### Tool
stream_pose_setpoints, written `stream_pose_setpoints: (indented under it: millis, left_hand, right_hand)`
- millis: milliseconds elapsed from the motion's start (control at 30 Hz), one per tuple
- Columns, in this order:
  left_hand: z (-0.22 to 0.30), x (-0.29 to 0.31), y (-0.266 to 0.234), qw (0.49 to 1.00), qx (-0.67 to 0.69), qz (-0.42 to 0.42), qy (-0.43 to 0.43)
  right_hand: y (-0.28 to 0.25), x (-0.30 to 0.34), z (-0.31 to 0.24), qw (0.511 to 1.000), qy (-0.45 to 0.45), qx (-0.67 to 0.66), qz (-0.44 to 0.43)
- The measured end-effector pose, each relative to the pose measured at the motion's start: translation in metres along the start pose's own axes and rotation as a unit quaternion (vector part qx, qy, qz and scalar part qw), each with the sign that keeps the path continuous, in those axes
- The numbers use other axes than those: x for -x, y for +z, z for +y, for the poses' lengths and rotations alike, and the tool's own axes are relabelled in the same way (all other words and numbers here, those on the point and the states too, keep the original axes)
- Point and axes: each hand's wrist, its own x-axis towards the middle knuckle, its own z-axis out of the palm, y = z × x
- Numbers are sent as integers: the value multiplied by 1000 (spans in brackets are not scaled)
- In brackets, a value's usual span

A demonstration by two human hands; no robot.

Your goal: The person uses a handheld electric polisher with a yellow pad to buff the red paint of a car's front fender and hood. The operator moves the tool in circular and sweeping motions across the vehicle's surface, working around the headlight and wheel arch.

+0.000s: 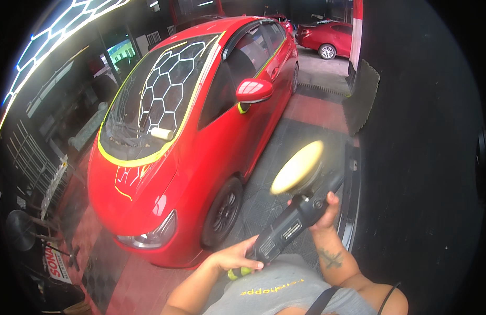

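A black power polisher (pixel 278 237) is held across my front, its round yellow foam pad (pixel 298 167) raised and tilted upward, apart from the car. My left hand (pixel 236 256) is closed around the rear end of its body. Near the polisher's head, my right hand (pixel 328 214) grips the front handle, with the fingers partly hidden behind it. Something yellow-green (pixel 239 273) shows just under my left hand. Beyond the polisher stands a red car (pixel 188 186), with yellow tape (pixel 132 161) along its windshield edge.
A pale yellow cylinder (pixel 162 133) rests at the windshield's base. The side mirror (pixel 254 90) juts out toward the walkway. A dark wall (pixel 421 157) runs along the right. Behind is another red car (pixel 327 38); a round black stool (pixel 20 230) stands at left.
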Motion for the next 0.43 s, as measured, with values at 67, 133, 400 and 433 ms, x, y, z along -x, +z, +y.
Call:
stream_pose_setpoints:
  millis: [67,133,400,433]
  left_hand:
    - [4,-11,14,991,131,-33,-1]
    - [6,-14,27,993,117,0,4]
    - [-15,-10,54,899,-273,338,-46]
    - [13,-14,66,906,-234,321,-147]
  right_hand:
    - [-8,-3,-3,1000,4,-24,-5]
    - [-10,-8,0,999,10,-28,-24]
    - [-22,-4,-1,992,112,49,14]
    - [-26,-4,-4,992,112,57,18]
